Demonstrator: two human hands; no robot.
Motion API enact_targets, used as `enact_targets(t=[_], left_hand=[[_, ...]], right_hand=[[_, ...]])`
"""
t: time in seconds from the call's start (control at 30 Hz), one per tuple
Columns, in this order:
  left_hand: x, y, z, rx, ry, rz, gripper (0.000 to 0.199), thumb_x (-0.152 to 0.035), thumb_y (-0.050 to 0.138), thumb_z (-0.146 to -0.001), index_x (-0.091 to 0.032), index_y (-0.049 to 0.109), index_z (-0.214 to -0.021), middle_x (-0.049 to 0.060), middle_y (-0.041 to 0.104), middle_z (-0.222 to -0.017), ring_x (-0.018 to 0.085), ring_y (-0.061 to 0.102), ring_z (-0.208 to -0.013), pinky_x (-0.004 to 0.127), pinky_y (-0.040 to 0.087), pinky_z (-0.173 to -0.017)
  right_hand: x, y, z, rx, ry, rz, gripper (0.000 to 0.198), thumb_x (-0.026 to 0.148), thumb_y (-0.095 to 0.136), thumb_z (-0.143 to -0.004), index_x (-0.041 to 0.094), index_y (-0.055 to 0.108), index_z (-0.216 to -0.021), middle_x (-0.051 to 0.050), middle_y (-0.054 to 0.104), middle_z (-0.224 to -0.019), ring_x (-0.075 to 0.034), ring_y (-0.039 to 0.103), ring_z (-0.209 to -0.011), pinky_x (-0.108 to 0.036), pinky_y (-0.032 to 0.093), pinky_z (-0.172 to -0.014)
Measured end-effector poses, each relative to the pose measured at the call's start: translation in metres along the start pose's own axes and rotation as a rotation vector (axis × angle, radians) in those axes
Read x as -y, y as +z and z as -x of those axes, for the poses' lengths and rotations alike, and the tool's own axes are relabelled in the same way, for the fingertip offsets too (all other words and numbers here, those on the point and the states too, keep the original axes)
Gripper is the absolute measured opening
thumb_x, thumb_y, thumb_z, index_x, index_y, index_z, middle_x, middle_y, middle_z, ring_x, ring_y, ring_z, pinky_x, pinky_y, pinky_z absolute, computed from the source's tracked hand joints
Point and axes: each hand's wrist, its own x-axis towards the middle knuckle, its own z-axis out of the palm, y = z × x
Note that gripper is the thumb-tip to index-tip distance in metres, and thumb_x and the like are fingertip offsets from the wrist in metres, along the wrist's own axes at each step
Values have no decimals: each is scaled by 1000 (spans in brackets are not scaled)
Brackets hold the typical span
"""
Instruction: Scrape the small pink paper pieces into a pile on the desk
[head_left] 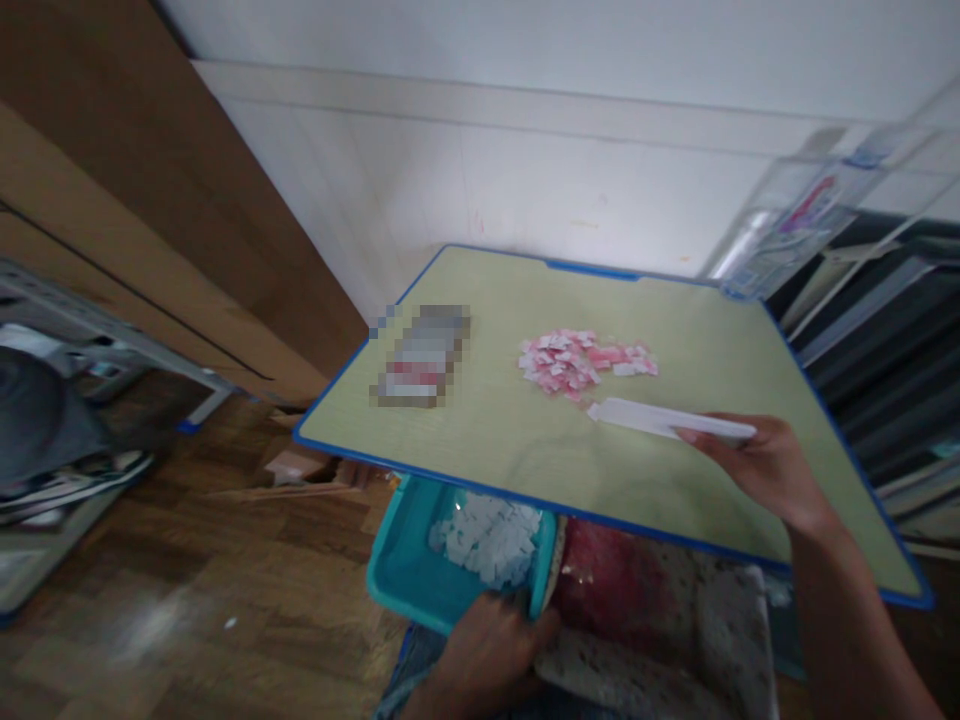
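Observation:
My right hand (772, 465) grips one end of a long, flat white strip (660, 418), thumb on its near side, just above the table. The strip's far tip is beside a small pale piece close to a loose pile of pink and white paper-like pieces (561, 362). Several flat pieces (634, 360) lie at the pile's right. Below the table's near edge, my left hand (499, 640) is curled at the near right corner of a teal basin (409, 545). What its fingers hold is hidden. Small white pieces (491, 538) are heaped in the basin.
The pale green folding table (450, 450) has a blue rim. A pixelated object (424, 355) lies on its left. Under the near edge is a tray-like surface stained red (622, 580). A plastic bottle (806, 225) stands behind the right corner; cardboard (300, 465) lies on the floor.

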Motion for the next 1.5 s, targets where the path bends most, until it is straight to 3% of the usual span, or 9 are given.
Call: enact_targets(t=[0.1,0.27,0.37,0.6,0.97,1.03,1.17,1.27,1.5], left_hand=[[0,0,0,14,3,-2,24,-32,52,-76,-21,48,-98,7,58,-76,24,55,-67,34,44,-57],[1,2,1,5,10,-5,22,-33,48,-79,-21,48,-97,7,57,-73,25,55,-66,35,44,-57],[1,1,1,16,18,-10,25,-34,48,-79,-21,47,-101,7,58,-73,25,55,-65,34,44,-56],[-1,-2,0,21,2,-14,22,-37,47,-81,-20,50,-95,8,59,-73,24,56,-66,33,43,-56],[-1,0,1,29,2,-27,25,-38,46,-82,-20,49,-99,7,59,-73,24,56,-66,32,43,-58],[-1,0,1,29,3,-11,25,-38,45,-82,-20,49,-99,8,59,-74,24,57,-66,32,44,-58],[-1,2,1,21,-12,10,20,-36,47,-81,-21,50,-95,7,59,-72,24,57,-65,33,44,-57],[-2,3,0,-5,-17,3,22,-39,48,-81,-21,50,-92,7,59,-71,25,57,-64,34,45,-56],[-1,2,1,-8,-2,-3,20,-37,47,-81,-21,49,-93,6,59,-71,26,57,-63,35,45,-54]], right_hand=[[-2,-5,5,68,2,1,34,43,55,-70,15,70,-80,-2,65,-60,-13,56,-50,-20,40,-44],[-6,-6,21,3,22,-9,29,42,58,-68,17,70,-76,-3,68,-62,-16,59,-52,-22,43,-45],[-1,2,32,73,-18,-30,25,40,58,-69,20,70,-76,-4,69,-69,-18,62,-59,-24,47,-51],[3,18,46,-111,66,-71,22,38,59,-69,19,70,-74,-3,70,-69,-17,62,-55,-23,48,-48],[60,60,41,232,-125,-249,23,26,48,-77,23,69,-87,-1,69,-86,-18,64,-77,-27,49,-71],[64,65,40,176,-75,-274,22,28,50,-75,22,69,-84,-1,70,-82,-18,64,-73,-26,50,-68],[54,66,40,-92,161,-235,23,34,57,-70,15,70,-75,-2,69,-62,-19,62,-54,-25,49,-48],[45,66,43,-181,268,-253,24,34,60,-66,13,69,-72,-4,68,-58,-21,62,-52,-28,49,-46],[57,74,50,-22,277,-298,27,35,58,-68,12,70,-75,-4,69,-63,-21,63,-57,-27,50,-51]])
